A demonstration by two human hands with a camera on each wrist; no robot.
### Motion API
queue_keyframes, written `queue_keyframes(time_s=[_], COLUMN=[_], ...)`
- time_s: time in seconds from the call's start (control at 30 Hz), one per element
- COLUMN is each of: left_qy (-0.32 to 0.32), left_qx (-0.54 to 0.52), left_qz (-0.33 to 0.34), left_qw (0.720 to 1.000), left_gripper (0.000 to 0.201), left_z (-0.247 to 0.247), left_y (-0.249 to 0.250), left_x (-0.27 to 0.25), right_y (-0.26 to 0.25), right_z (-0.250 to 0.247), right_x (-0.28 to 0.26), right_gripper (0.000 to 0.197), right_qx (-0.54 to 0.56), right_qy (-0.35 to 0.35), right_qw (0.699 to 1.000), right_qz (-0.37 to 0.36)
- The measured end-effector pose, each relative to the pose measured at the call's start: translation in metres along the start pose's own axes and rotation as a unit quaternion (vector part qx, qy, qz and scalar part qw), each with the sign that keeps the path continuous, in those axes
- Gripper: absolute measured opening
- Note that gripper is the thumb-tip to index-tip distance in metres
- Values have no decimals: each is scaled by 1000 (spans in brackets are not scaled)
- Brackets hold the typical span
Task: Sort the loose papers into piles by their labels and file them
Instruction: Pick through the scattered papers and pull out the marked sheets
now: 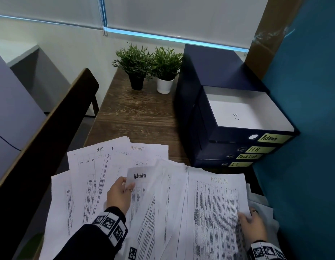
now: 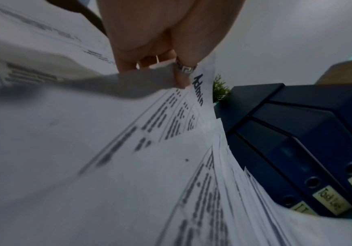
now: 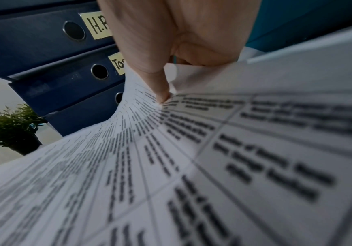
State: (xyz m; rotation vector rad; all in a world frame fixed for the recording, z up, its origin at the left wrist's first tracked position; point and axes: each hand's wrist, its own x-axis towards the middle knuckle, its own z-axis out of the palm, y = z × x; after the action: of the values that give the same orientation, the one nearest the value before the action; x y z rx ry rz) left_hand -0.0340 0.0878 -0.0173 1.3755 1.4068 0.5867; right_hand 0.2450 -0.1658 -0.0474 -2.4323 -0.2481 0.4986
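Note:
Loose printed papers [image 1: 99, 184] lie fanned across the near half of the wooden desk. My left hand [image 1: 119, 194] pinches the top corner of a sheet marked "Admin" [image 1: 141, 176] and lifts it off the pile; the left wrist view shows the same sheet [image 2: 200, 93] bent up at my ringed finger. My right hand [image 1: 251, 220] grips the right edge of a sheet headed "ADMIN" [image 1: 217, 203], thumb on top [image 3: 160, 89]. Four dark blue box files are stacked at right; the top one, labelled "Admin" [image 1: 271, 137], is open with a white sheet [image 1: 236, 113] inside.
Below it sit files labelled "H.R" [image 1: 256, 149], "Task List" [image 1: 248, 156] and "IT" [image 1: 238, 164]. Two potted plants [image 1: 149, 72] stand at the desk's back edge. A dark chair back [image 1: 50, 128] runs along the left. A teal partition [image 1: 309, 128] closes off the right.

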Motion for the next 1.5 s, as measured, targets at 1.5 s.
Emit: queue_keyframes(time_s=[1.5], left_qy=[-220], left_qx=[-278], left_qz=[120], left_qw=[927], left_gripper=[36], left_z=[-112], left_y=[148], left_x=[-24], right_y=[-218], right_z=[-22], right_x=[-87], right_gripper=[41], right_qx=[350], right_qy=[-260], right_qw=[867], right_qz=[-241])
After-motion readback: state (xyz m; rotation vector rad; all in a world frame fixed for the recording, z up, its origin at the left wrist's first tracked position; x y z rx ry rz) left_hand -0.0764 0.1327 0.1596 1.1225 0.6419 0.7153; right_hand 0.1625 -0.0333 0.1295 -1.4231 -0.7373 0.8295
